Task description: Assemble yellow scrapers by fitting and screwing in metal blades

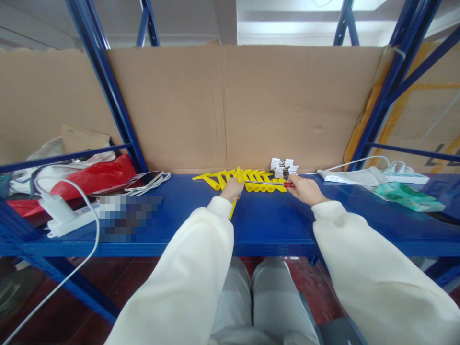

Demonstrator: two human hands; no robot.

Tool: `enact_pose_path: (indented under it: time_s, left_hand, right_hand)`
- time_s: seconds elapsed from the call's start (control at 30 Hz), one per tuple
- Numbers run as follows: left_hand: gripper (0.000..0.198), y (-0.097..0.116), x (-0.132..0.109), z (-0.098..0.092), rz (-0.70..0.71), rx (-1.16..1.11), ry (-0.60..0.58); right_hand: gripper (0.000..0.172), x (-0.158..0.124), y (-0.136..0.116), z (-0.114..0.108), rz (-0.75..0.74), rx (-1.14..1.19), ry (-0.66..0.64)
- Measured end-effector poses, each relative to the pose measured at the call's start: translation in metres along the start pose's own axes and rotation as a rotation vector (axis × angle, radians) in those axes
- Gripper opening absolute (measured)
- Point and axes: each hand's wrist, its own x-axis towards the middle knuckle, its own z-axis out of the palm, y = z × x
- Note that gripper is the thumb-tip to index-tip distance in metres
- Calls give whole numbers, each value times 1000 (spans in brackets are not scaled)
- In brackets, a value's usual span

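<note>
So it's just one cam here, worn on the person's head, facing forward and tipped down over the blue metal shelf top (280, 225). Pretty wide view: cardboard backboard (287, 100) square ahead at 12 o'clock, the left upright (108, 81) leaning out at 10, the right upright (390, 79) at 2, the wearer's grey trousers (233, 292) at 6. Left hand (232, 190) and right hand (307, 189) look kinda small mid-frame; the cream sleeves (190, 268) loom way closer, toward 7 and 5.
</note>
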Motion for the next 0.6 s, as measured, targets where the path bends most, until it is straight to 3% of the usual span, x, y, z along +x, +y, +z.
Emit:
enact_pose_path:
  time_s: [0.13, 0.6]
  left_hand:
    - [14, 0, 1, 0, -4, 10, -1]
    - [14, 1, -1, -1, -11, 4, -1]
  right_hand:
    - [24, 0, -3, -1, 18, -35, -43]
    - [21, 5, 6, 11, -104, 36, 62]
